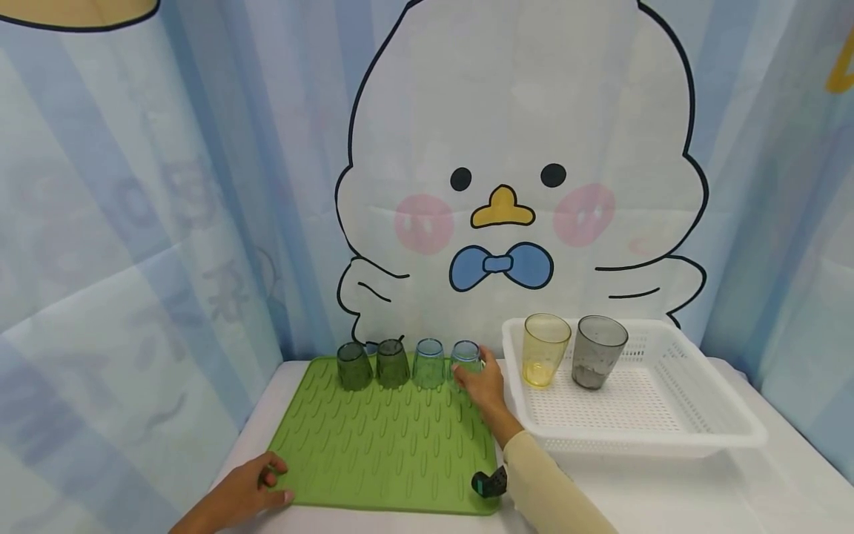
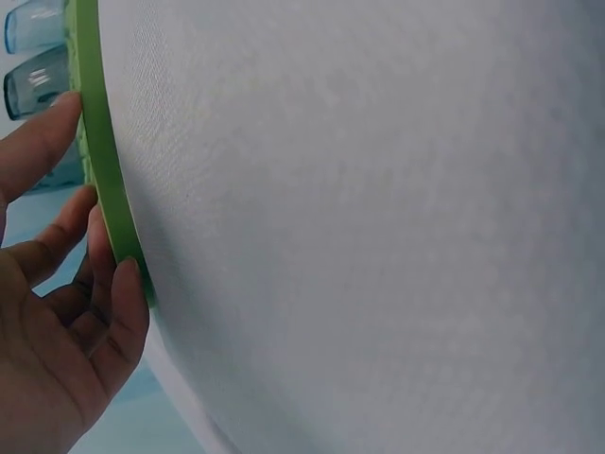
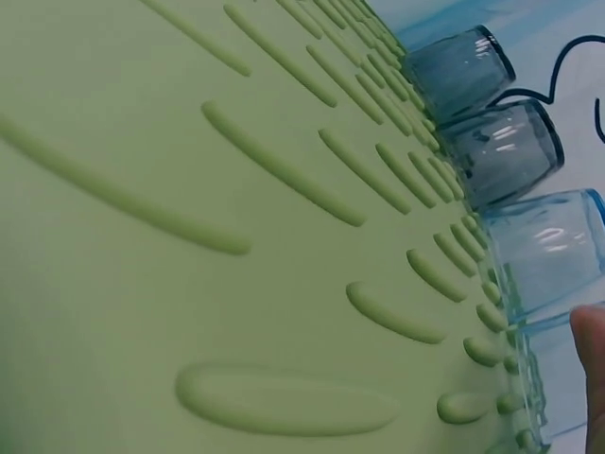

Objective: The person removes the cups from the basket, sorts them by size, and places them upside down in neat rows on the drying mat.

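Toward the back right of a green ribbed drying mat (image 1: 387, 452), my right hand (image 1: 487, 382) holds a clear bluish glass (image 1: 465, 353) that stands upside down, thumb on its near side. Left of it, in a row along the mat's back edge, stand another bluish glass (image 1: 428, 363) and two dark grey glasses, (image 1: 392, 365) the nearer one and the outermost glass (image 1: 354, 367), all upside down. My left hand (image 1: 240, 491) is at the mat's front left side. In the left wrist view its fingertips (image 2: 128, 274) touch the mat's edge, fingers loosely bent.
A white perforated basket (image 1: 694, 437) stands right of the mat. Inside it are an upright yellow glass (image 1: 545, 341) and an upright grey glass (image 1: 598, 352). A small black object (image 1: 489, 483) is beside my right sleeve. A printed curtain (image 1: 507, 111) hangs behind the white table.
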Motion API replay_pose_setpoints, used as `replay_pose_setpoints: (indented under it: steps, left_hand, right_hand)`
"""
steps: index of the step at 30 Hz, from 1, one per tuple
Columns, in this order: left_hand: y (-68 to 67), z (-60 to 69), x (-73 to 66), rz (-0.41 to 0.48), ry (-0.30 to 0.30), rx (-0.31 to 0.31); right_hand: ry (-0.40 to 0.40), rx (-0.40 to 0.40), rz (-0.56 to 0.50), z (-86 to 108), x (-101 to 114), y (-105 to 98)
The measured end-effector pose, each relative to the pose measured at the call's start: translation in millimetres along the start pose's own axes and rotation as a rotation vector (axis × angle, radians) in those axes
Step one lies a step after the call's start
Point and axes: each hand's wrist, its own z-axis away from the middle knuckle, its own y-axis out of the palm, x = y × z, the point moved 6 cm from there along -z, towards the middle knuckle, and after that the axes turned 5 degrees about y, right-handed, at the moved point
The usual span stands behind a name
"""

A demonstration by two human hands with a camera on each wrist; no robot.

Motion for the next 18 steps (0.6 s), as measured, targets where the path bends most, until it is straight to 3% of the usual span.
replay_pose_setpoints:
  steps: [10, 18]
  left_hand:
    - [3.1, -3.5, -0.1, -0.022, -0.006, -0.023]
    - [1.8, -3.4, 0.2, -0.050, -0.021, -0.058]
  right_hand:
    - [0.016, 0.038, -0.128, 9.5, -2.9, -1.5]
    - [0.001, 0.005, -0.118, 27.1, 0.1, -3.7]
